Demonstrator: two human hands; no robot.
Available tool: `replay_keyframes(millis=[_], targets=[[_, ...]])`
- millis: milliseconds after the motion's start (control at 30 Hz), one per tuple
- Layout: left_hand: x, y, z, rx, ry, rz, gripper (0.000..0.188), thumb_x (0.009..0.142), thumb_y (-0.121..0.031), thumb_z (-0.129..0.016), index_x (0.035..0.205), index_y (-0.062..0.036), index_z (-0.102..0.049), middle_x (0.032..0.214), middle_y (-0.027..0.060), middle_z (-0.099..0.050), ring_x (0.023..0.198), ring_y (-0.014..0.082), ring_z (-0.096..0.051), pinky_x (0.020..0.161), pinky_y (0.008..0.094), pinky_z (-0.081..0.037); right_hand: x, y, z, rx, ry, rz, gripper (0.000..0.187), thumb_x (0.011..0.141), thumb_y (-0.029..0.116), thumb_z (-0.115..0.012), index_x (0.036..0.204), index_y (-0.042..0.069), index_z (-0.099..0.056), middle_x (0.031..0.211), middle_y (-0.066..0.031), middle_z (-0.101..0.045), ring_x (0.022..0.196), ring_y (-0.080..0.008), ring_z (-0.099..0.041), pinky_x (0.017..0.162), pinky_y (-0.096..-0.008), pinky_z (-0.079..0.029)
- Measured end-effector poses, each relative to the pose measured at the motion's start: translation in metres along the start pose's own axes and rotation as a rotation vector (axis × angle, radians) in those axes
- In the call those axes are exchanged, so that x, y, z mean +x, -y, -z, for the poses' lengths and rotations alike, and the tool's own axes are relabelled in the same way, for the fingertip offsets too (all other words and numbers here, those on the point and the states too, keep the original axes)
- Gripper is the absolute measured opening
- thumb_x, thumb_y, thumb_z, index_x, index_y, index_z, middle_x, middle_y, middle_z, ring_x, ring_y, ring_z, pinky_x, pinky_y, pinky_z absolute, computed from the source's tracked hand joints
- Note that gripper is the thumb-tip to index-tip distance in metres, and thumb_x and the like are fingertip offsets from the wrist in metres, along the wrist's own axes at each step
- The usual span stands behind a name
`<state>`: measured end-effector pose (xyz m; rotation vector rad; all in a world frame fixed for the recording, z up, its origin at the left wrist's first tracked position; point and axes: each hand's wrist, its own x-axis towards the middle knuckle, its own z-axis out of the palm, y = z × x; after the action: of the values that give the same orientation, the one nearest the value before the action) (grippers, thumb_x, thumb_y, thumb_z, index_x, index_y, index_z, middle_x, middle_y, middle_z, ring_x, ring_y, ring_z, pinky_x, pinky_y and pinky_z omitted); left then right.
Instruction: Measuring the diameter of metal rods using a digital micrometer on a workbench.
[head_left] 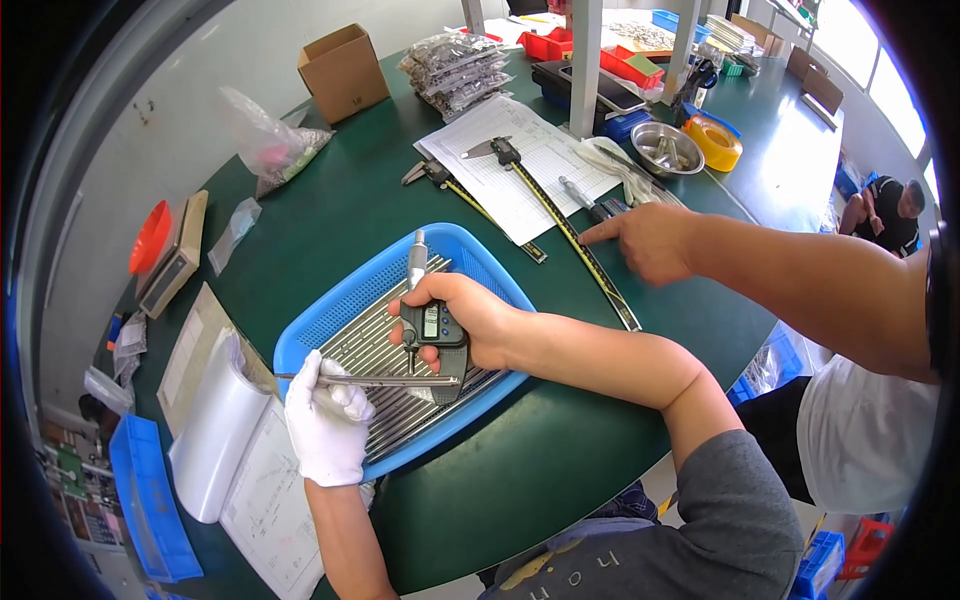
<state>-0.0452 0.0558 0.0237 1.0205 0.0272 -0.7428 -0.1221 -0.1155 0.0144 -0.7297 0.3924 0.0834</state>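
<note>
My left hand (325,420), in a white glove, pinches a thin metal rod (395,381) and holds it level over a blue plastic tray (330,312). Many similar rods (375,335) lie side by side in the tray. My right hand (472,318) grips a digital micrometer (432,328) with a small display, and its lower end meets the rod's right end. Another person's hand (645,240) reaches in from the right and points a finger at the green table beside a long caliper (565,225).
A printed sheet (520,165) with a second caliper (440,178) lies behind the tray. Further back are a cardboard box (343,70), bagged parts (455,70), a steel bowl (665,148) and a yellow tape roll (715,142). Rolled papers (215,430) lie on the left.
</note>
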Motion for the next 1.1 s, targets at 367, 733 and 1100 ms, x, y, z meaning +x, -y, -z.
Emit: replay_keyframes(millis=[367, 733, 1100], targets=[[0.001, 0.003, 0.008, -0.117, -0.043, -0.002, 0.018, 0.084, -0.025, -0.048, 0.074, -0.0106, -0.049, 0.056, -0.0019, -0.041, 0.048, 0.0087, -0.041, 0.044, 0.0199, -0.034, -0.003, -0.003, 0.005, -0.024, -0.006, -0.003, 0.025, 0.081, 0.02, -0.04, 0.098, 0.004, -0.049, 0.079, -0.0121, -0.059, 0.044, -0.0164, -0.048, 0.046, -0.0296, -0.043], [0.007, 0.004, 0.009, -0.002, 0.136, -0.001, 0.029, 0.088, -0.028, -0.044, 0.079, -0.0011, -0.05, 0.057, 0.003, -0.045, 0.049, 0.014, -0.044, 0.049, 0.0232, -0.037, -0.004, 0.004, 0.003, 0.033, -0.006, 0.15, 0.05, 0.081, 0.052, -0.038, 0.088, 0.005, -0.054, 0.07, -0.0093, -0.058, 0.037, -0.0165, -0.045, 0.039, -0.0275, -0.037], [0.0, 0.007, 0.008, 0.146, 0.319, 0.093, 0.035, 0.09, -0.032, -0.041, 0.085, -0.0001, -0.055, 0.062, 0.0078, -0.058, 0.055, 0.0173, -0.057, 0.051, 0.0233, -0.044, -0.01, 0.0, -0.005, -0.002, 0.025, 0.185, 0.051, 0.088, 0.049, -0.027, 0.089, 0.004, -0.052, 0.071, -0.0112, -0.057, 0.036, -0.0154, -0.042, 0.036, -0.026, -0.038]])
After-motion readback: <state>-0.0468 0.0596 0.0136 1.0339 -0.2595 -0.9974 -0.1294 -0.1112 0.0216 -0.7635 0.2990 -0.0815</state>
